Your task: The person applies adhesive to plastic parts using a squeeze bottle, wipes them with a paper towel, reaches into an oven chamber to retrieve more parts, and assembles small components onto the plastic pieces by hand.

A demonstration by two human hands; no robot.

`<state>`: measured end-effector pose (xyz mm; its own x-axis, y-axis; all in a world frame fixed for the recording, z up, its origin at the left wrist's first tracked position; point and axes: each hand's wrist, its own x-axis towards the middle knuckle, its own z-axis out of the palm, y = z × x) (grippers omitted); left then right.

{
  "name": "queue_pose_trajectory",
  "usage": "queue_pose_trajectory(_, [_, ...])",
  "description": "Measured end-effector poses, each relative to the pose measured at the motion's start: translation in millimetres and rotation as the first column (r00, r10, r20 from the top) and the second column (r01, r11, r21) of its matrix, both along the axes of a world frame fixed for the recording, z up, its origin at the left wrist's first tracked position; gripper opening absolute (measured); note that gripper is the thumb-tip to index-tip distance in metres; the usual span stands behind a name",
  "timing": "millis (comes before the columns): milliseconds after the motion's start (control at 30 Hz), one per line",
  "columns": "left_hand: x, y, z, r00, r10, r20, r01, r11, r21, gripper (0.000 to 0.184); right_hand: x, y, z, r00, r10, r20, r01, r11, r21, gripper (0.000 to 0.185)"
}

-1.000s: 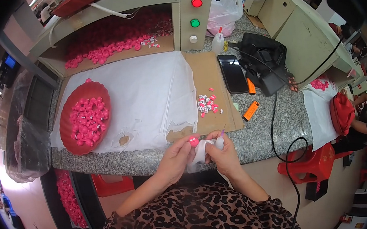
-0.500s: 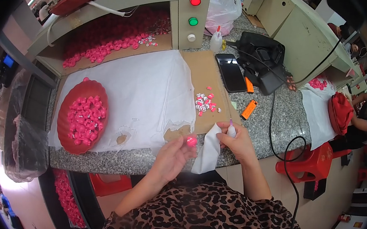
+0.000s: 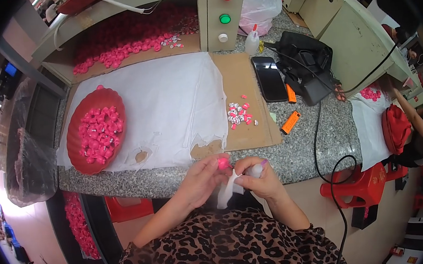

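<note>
Over the front edge of the granite table, my left hand (image 3: 202, 182) is closed on a small round pink piece (image 3: 223, 163). My right hand (image 3: 263, 179) grips a small white bottle with a purple tip (image 3: 257, 170) and a white cloth (image 3: 230, 189), which hangs down between the hands. The cloth's upper end is close to the pink piece; whether they touch is unclear. Beyond my hands, small pink and white pieces (image 3: 239, 114) lie on brown cardboard (image 3: 253, 137). A red scalloped bowl (image 3: 77, 160) of pink pieces stands on white paper (image 3: 168, 100) at the left.
Behind the paper is a machine opening full of pink pieces (image 3: 117, 54). At the right lie a phone (image 3: 269, 79), orange objects (image 3: 290, 123), a black bag (image 3: 306, 56) and a cable (image 3: 315, 142). A dropper bottle (image 3: 252, 41) stands behind. Another person's arm (image 3: 411, 115) shows far right.
The hands parted, then came together again. The cloth, spread long half a second ago, is now bunched near the pink piece. The bottle's tip has tilted from upright towards the right.
</note>
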<state>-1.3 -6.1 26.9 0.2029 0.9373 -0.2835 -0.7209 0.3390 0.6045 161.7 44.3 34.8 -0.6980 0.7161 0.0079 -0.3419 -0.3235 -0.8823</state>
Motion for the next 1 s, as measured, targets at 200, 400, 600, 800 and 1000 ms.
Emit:
queue_pose_trajectory(200, [3, -2, -5, 0.999, 0.04, 0.018, -0.04, 0.999, 0.016, 0.029, -11, -10, -7, 0.96, -0.259, 0.109, 0.281, 0.906, -0.317, 0.009])
queue_pose_trajectory(400, [7, -3, -1, 0.999, 0.021, -0.035, -0.021, 1.0, 0.006, 0.025, -13, -15, -10, 0.946, -0.249, 0.209, 0.267, 0.962, -0.063, 0.01])
queue_pose_trajectory(600, [13, -5, -2, 0.996, 0.037, -0.079, -0.035, 0.999, 0.025, 0.025, -19, -18, -7, 0.929, -0.319, 0.188, 0.346, 0.928, -0.136, 0.012])
queue_pose_trajectory(800, [17, -6, -3, 0.987, 0.07, -0.146, -0.062, 0.996, 0.06, 0.023, -23, -21, -11, 0.897, -0.388, 0.211, 0.419, 0.899, -0.127, 0.013])
queue_pose_trajectory(1000, [21, -7, -6, 0.976, 0.082, -0.201, -0.07, 0.995, 0.064, 0.022, -23, -20, -7, 0.896, -0.375, 0.237, 0.431, 0.862, -0.266, 0.011])
